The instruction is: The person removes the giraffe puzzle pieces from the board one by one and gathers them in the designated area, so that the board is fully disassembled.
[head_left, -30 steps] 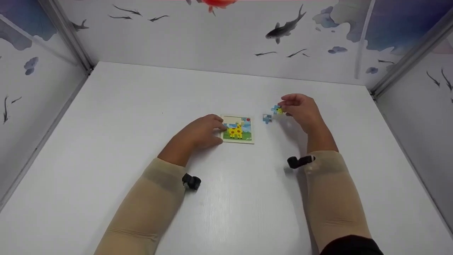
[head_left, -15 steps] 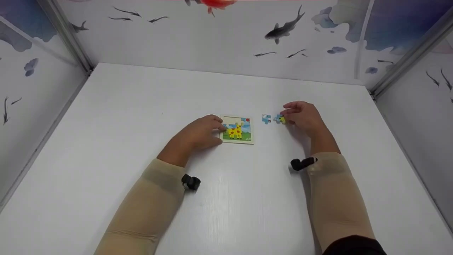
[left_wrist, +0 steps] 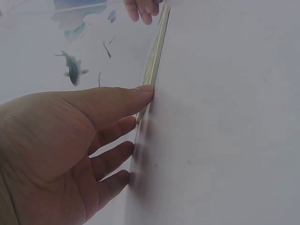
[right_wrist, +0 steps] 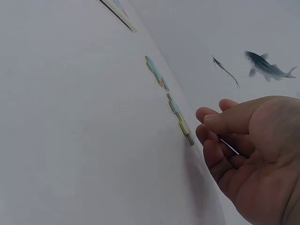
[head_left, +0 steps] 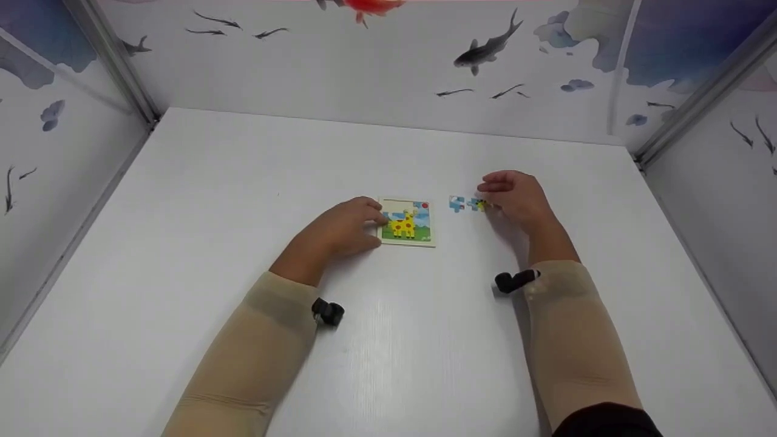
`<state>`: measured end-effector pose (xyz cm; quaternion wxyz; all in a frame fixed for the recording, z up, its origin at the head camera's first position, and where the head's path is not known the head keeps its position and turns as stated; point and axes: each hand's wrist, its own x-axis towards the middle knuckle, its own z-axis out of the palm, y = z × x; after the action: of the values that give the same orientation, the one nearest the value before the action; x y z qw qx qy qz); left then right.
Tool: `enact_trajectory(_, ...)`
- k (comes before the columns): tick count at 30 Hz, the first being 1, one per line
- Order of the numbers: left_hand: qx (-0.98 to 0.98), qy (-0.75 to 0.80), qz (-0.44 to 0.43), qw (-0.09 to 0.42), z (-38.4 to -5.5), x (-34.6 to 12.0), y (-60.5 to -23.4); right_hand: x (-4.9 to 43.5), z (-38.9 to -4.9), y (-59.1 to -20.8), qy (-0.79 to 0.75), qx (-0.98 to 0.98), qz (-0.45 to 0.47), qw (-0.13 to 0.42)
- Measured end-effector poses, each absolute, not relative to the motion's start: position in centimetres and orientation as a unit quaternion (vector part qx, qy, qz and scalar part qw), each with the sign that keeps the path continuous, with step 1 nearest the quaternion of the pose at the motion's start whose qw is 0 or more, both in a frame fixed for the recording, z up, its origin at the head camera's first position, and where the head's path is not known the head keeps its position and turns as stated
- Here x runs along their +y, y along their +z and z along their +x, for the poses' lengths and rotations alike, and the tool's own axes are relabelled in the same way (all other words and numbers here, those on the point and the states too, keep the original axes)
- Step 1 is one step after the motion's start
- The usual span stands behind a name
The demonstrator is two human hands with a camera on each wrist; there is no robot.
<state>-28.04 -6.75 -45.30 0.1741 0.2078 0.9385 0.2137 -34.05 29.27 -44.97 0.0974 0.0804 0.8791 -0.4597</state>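
A small wooden jigsaw board [head_left: 403, 244] with a giraffe picture lies at the table's middle; its upper left part shows bare wood. My left hand [head_left: 349, 224] holds the board's left side, the thumb at the near corner and the fingers at the edge. In the left wrist view, the thumb [left_wrist: 126, 101] meets the board's rim. To the right of the board lie a light-blue jigsaw piece [head_left: 456, 203] and a blue-and-yellow jigsaw piece [head_left: 478, 205]. My right hand [head_left: 516, 197] hovers beside the latter, fingers loosely curled; a gap to the piece shows in the right wrist view.
The white table [head_left: 388, 340] is bounded by a back wall [head_left: 388, 73] and side walls printed with fish. A black wrist camera [head_left: 329, 311] is on the left sleeve, another black camera [head_left: 515, 281] on the right.
My right hand has brought the blue-and-yellow piece nearer to me, beside the light-blue one, and let it go. The left hand and the board have stayed in place.
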Motion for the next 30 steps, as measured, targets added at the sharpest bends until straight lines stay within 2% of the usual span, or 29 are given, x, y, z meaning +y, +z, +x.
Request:
enact_trajectory(11, 0.938, 0.213, 0.21, 0.177, -28.1, -7.0, -45.2, 23.6, -33.7, -42.9, -0.446, 0.886, 0.021, 0.127)
enact_trajectory(19, 0.937, 0.226, 0.197, 0.18, -28.0, -6.9, -45.2, 20.1, -33.2, -43.4, -0.466, 0.872, -0.049, 0.139)
enact_trajectory(30, 0.936, 0.228, 0.202, 0.174, -27.9, -6.9, -45.1, 18.7, -32.9, -44.7, -0.348, 0.919, -0.033, 0.182)
